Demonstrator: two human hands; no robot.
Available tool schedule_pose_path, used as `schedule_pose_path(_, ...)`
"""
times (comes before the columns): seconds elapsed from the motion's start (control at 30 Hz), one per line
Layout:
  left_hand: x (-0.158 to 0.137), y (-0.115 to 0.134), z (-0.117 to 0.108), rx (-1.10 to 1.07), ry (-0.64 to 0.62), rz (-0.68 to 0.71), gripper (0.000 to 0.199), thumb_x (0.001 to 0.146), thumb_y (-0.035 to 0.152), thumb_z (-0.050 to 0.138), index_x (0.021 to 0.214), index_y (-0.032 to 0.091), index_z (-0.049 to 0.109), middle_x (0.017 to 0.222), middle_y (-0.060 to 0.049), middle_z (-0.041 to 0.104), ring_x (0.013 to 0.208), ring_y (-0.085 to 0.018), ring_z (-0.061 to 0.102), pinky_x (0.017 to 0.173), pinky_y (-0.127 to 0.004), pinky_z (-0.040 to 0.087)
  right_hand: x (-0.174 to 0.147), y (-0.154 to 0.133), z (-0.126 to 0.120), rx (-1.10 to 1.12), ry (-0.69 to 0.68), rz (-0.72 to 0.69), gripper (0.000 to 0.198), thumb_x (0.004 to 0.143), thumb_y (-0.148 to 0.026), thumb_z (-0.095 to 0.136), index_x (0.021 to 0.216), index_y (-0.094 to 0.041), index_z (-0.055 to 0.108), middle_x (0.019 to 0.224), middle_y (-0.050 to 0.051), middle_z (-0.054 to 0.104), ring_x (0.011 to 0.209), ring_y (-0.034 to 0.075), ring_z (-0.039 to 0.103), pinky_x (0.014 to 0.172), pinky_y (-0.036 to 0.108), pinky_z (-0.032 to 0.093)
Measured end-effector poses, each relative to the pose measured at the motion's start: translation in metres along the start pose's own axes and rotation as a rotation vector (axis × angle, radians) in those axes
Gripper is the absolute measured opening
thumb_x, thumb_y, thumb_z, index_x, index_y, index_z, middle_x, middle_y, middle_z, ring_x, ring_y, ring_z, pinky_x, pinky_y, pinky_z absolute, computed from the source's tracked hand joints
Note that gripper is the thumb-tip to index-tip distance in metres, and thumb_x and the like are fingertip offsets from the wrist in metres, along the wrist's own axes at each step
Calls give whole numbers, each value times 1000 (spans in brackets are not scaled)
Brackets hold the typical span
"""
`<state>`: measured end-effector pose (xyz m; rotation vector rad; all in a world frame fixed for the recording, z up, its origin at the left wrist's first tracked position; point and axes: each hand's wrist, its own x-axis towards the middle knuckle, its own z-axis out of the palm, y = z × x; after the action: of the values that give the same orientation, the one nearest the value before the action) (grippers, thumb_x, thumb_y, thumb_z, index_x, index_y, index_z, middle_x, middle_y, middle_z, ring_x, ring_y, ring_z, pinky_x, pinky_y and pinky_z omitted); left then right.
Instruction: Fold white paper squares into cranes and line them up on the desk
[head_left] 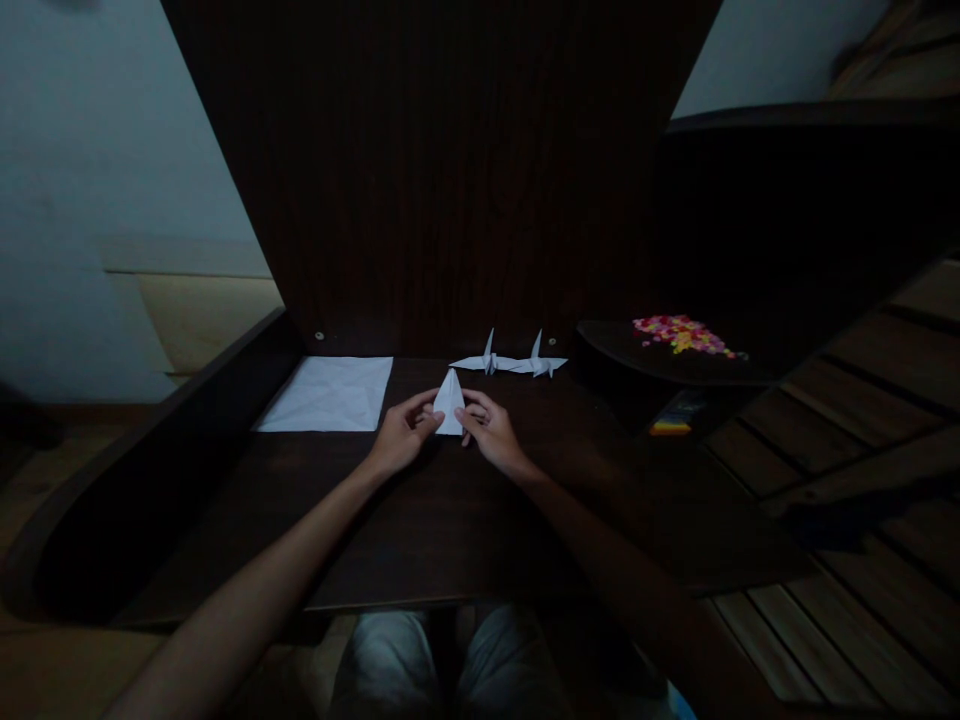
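Between my two hands is a small piece of folded white paper (450, 402), its narrow point facing away from me. My left hand (406, 432) pinches its left edge, thumb on top and fingers behind. On the opposite edge, my right hand (490, 428) grips in the same way. Just beyond the point stand two white paper cranes (537, 366) side by side, close to the back panel. To the left of my hands lies a flat, creased white sheet (330, 393).
A dark wooden desk (420, 530) bears it all, with a raised side panel (172, 470) at left and a tall back panel (450, 180). On a rounded shelf (615, 350) at right sits a heap of small pink, red and yellow pieces (682, 334). Wooden slats (847, 420) lie farther right.
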<state>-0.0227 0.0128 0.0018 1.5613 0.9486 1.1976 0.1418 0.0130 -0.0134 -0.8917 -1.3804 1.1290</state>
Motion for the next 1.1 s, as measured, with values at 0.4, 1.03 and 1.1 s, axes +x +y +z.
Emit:
schedule_pose_path(0.4, -2, 7, 2, -102, -9, 44, 48, 71, 30, 67, 113, 15, 51, 91, -6, 64, 73, -14, 61, 67, -26, 49, -1, -7, 0, 52, 3, -51, 50, 70, -37, 68, 113, -22, 48, 65, -6, 54, 48, 9, 56, 40, 19, 47)
schedule_pose_path(1.03, -2, 9, -4, -70, 105, -14, 18, 65, 31, 70, 76, 17, 72, 90, -6, 70, 91, -23, 62, 85, -34, 46, -1, -10, -4, 232, 21, 81, 13, 69, -29, 64, 76, -20, 70, 76, 2, 66, 74, 16, 59, 64, 25, 46)
schedule_pose_path(1.1, -1, 8, -5, -89, 91, -6, 15, 68, 28, 66, 75, 17, 72, 90, -5, 70, 91, -22, 62, 83, -32, 46, -1, -10, -4, 202, 8, 75, 15, 72, -31, 61, 77, -20, 70, 78, 2, 66, 75, 16, 59, 64, 25, 45)
